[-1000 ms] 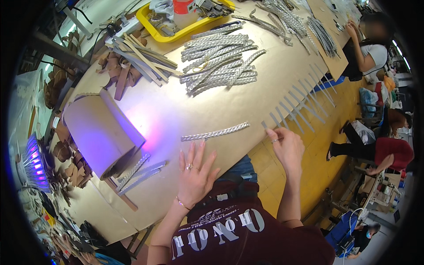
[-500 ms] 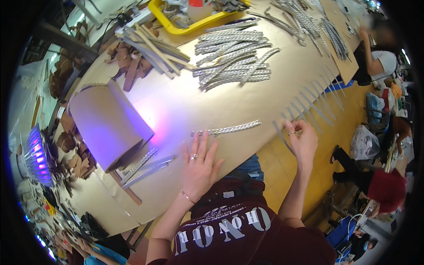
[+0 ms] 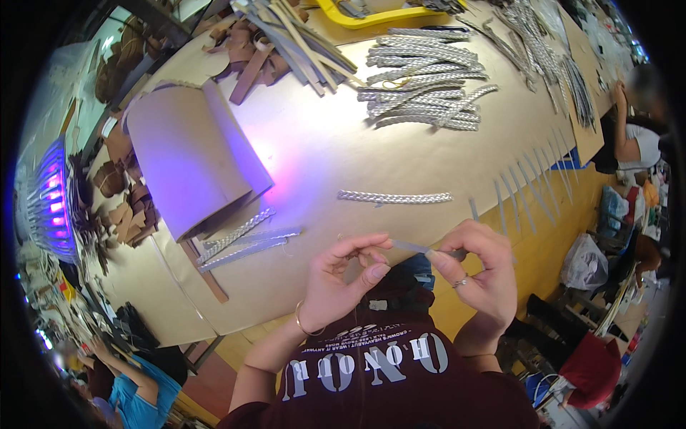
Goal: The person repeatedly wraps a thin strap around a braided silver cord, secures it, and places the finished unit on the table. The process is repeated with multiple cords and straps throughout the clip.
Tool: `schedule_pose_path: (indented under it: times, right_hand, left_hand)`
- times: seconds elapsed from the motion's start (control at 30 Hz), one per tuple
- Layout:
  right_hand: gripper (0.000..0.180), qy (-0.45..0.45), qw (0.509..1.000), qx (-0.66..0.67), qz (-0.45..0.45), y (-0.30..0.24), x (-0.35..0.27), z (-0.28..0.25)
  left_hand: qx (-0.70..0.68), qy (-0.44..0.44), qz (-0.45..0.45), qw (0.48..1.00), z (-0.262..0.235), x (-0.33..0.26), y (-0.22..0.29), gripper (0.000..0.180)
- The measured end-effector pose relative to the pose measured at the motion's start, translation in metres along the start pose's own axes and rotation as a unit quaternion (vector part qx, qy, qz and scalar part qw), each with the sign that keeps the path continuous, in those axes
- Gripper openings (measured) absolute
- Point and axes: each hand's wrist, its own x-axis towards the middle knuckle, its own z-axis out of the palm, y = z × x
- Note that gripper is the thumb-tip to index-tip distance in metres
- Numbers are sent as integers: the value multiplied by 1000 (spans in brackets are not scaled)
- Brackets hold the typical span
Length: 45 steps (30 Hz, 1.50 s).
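My right hand (image 3: pixel 480 268) pinches a thin grey strip (image 3: pixel 409 247) between thumb and fingers, just above the table's near edge. Beside the strip's left end is my left hand (image 3: pixel 346 275), thumb and index finger apart, with the index fingertip at or touching that end. Beyond both hands a single silvery braided strap (image 3: pixel 394 197) lies flat on the table. Several more thin grey strips (image 3: pixel 527 191) are set out in a row along the table edge to the right, their ends sticking out over it.
A pile of silvery braided straps (image 3: pixel 425 79) lies at the back. To the left stands a brown rolled sheet (image 3: pixel 193 161), with short braided pieces (image 3: pixel 236 236) beside it. Behind are brown scraps (image 3: pixel 246 61), long flat strips (image 3: pixel 300 43) and a yellow tray (image 3: pixel 350 21). Other people work around.
My right hand has come from the table edge toward the middle, bringing a grey strip. My left hand has lifted off the braided strap and moved near the strip.
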Motion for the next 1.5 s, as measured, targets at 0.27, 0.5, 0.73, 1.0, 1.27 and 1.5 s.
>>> schedule_pose_path:
  times: [0.27, 0.5, 0.73, 1.0, 1.27, 1.5]
  right_hand:
    - [25, -46, 989, -142, -10, 6, 4, 25]
    - [31, 56, 951, -271, -135, 6, 13, 39]
    - [16, -83, 982, -166, -34, 5, 27, 59]
    - [19, -97, 975, -197, 19, 28, 73, 84]
    - [22, -84, 970, -224, 44, 26, 76, 92]
    - [23, -83, 967, -231, 61, 25, 79, 94]
  left_hand:
    - [-14, 64, -72, 995, -8, 0, -4, 11]
    - [247, 96, 44, 963, 2, 1, -4, 9]
    - [192, 148, 23, 970, -4, 5, -4, 13]
    - [618, 153, 148, 757, -29, 23, -21, 35]
    - [637, 144, 142, 744, -26, 23, -27, 39]
    - [643, 132, 135, 742, -26, 23, -25, 44]
